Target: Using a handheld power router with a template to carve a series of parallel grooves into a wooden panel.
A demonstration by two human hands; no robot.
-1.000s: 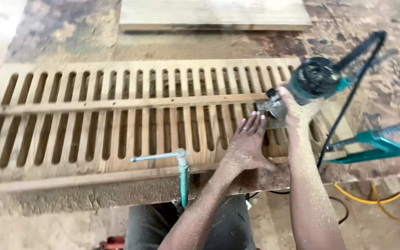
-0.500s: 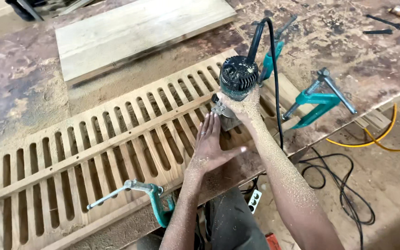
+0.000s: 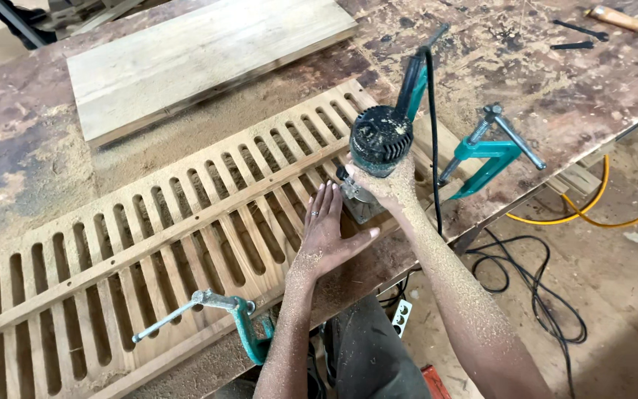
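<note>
The router (image 3: 379, 151) has moved along the slatted wood panel (image 3: 149, 251) since a moment ago, so the cutting goes on near the panel's end. The right hand (image 3: 393, 188) is wrapped tight around the router. The left hand (image 3: 326, 233) lies flat on the panel, fingers (image 3: 320, 203) spread open, beside the router.

Sawdust-strewn workbench (image 3: 31, 148), slotted wooden panel (image 3: 149, 244), plain board (image 3: 201, 55), teal clamps (image 3: 485, 159), chisel (image 3: 618, 18)
</note>
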